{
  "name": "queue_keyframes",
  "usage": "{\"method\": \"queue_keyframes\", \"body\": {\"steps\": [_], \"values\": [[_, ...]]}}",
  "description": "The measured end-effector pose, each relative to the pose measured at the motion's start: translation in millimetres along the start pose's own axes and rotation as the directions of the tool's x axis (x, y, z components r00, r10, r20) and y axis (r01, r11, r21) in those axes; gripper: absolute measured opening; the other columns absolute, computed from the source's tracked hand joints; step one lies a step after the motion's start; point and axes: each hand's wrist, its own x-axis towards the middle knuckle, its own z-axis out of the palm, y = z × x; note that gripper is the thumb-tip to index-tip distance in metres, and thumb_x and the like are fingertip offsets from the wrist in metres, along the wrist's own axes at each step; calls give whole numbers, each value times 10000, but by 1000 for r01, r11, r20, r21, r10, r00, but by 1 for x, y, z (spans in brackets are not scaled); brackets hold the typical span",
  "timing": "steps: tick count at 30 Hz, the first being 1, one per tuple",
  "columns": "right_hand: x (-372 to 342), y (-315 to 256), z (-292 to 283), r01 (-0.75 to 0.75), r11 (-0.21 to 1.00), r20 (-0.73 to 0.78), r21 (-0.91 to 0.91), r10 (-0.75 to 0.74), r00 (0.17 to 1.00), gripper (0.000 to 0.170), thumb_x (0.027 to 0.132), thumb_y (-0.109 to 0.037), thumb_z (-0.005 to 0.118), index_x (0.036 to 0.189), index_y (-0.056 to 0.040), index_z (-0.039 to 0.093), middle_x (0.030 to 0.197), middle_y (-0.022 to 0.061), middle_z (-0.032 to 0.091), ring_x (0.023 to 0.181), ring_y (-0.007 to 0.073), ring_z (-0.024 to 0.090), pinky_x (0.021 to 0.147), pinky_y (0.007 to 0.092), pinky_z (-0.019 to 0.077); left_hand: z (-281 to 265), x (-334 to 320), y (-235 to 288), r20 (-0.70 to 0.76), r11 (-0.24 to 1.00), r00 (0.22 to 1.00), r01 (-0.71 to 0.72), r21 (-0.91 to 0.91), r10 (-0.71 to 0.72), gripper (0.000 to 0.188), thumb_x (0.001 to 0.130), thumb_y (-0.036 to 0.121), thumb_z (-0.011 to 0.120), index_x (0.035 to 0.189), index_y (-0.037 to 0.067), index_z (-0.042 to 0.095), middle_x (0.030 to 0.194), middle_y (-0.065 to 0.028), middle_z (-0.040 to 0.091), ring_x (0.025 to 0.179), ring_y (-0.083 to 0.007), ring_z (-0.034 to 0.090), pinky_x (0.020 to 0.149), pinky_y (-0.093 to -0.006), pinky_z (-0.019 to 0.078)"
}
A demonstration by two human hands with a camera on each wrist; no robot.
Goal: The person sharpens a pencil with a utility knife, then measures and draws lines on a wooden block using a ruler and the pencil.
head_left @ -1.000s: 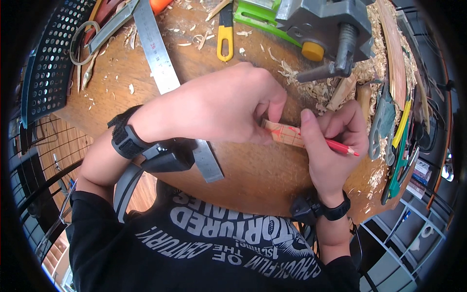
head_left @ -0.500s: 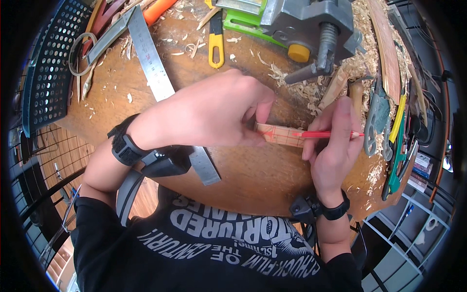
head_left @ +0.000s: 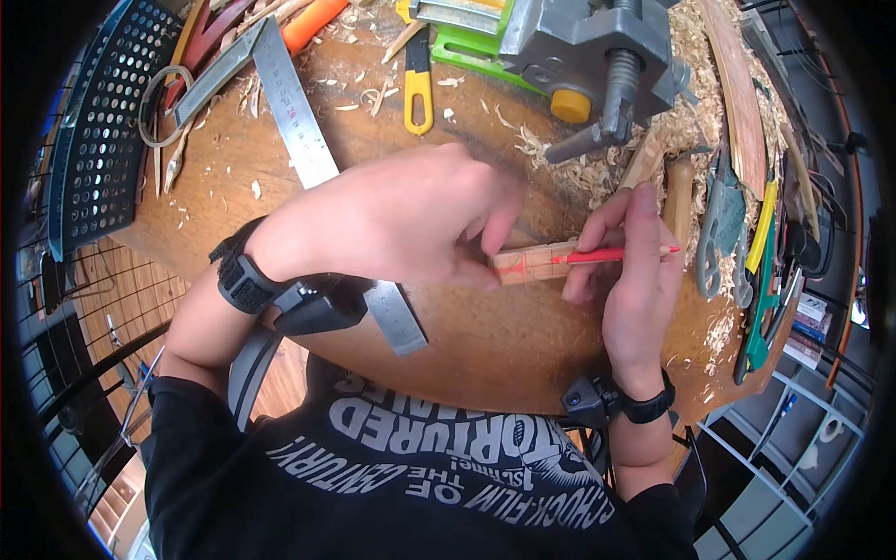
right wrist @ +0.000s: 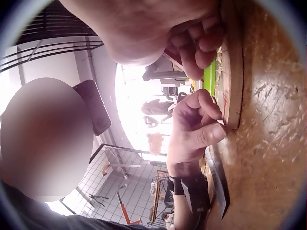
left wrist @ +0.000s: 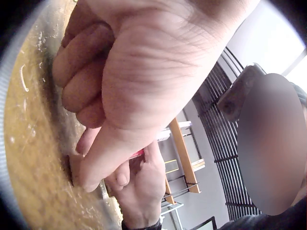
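Note:
A small wooden strip point(head_left: 527, 263) with red pencil lines across its face lies over the table in the head view. My left hand point(head_left: 401, 215) pinches its left end between thumb and curled fingers. Opposite it, my right hand point(head_left: 637, 289) holds a red pencil point(head_left: 602, 255) nearly level, lying across the strip's right part, with a pointed end toward the right. Fingers of that hand also reach the strip's right end and partly hide it. The right wrist view shows the wooden strip's edge point(right wrist: 233, 76) low over the table, with the left hand at its near end.
A steel ruler point(head_left: 297, 121) passes under my left forearm. Beyond the hands are a yellow-handled tool point(head_left: 418, 98) and a grey vise point(head_left: 588, 56) amid wood shavings. Several tools, including green-handled ones point(head_left: 763, 322), line the right edge. A perforated basket point(head_left: 103, 140) stands left.
The right hand has turned the pencil from slanting under the palm to nearly level across the strip. Its thumb has lifted off the strip's face. Strip and left hand have shifted slightly left.

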Motion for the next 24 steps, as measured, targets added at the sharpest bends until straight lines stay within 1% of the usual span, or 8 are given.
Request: {"method": "queue_keyframes", "body": {"steps": [1, 4, 8, 10, 13, 17, 19, 24], "values": [[0, 1, 0, 20, 997, 12, 73, -20, 1000, 517, 1027, -391, 368, 714, -21, 546, 636, 35, 545, 449, 67, 499, 419, 192, 341, 0, 0, -1, 16, 1000, 1000, -25, 10, 24, 212, 708, 131, 797, 753, 33, 615, 488, -48, 465, 459, -196, 486, 472, -329, 359], [1, 3, -1, 51, 992, 62, 116, -59, 996, 537, 1028, -400, 354, 717, -10, 551, 611, 34, 536, 457, 73, 509, 425, 192, 350, -1, 0, 0, 76, 999, 996, -41, -3, 41, 202, 707, 137, 799, 751, 44, 624, 500, -54, 498, 463, -208, 502, 472, -338, 357], [-2, 3, -4, 89, 975, 45, 201, -100, 994, 545, 1026, -402, 359, 691, -12, 540, 573, 29, 518, 430, 68, 483, 404, 192, 326, -4, 0, 3, 96, 1000, 995, -3, -19, 5, 183, 709, 133, 795, 748, 52, 635, 504, -52, 503, 468, -210, 509, 473, -338, 357], [-4, -5, -5, 12, 992, -104, 124, 1, 995, 540, 1019, -400, 382, 658, -24, 524, 531, 19, 487, 393, 56, 426, 379, 196, 272, -4, -1, 2, 115, 999, 993, -18, -33, 22, 167, 714, 127, 788, 754, 53, 645, 506, -51, 500, 477, -207, 518, 475, -337, 359], [2, -2, -6, -58, 997, -168, 58, 67, 984, 537, 1014, -398, 400, 635, -33, 510, 504, 8, 460, 369, 48, 369, 366, 204, 219, -4, -1, 1, 124, 999, 992, -32, -29, 35, 155, 719, 124, 782, 769, 53, 654, 516, -52, 506, 488, -206, 525, 479, -338, 362], [2, -2, -3, -112, 993, -156, 38, 117, 981, 531, 1012, -391, 408, 637, -32, 514, 494, 1, 443, 369, 50, 357, 369, 212, 208, -2, 0, -1, 141, 998, 988, -54, -39, 59, 150, 711, 118, 781, 783, 56, 665, 537, -55, 523, 502, -207, 537, 485, -337, 373], [2, -2, -2, -40, 998, -131, 39, 45, 990, 533, 1013, -393, 397, 644, -29, 520, 510, 9, 461, 372, 63, 372, 371, 222, 228, -3, -1, 0, 161, 996, 983, -87, -27, 90, 148, 703, 113, 780, 791, 59, 675, 558, -57, 544, 517, -206, 550, 493, -334, 386], [3, 0, -1, -23, 989, -24, 143, 27, 999, 534, 1014, -401, 378, 664, -27, 529, 554, 30, 501, 378, 83, 395, 378, 231, 258, -3, -1, -1, 169, 993, 980, -90, -76, 102, 156, 690, 84, 782, 799, 52, 674, 557, -53, 536, 513, -195, 539, 489, -325, 378]]}}
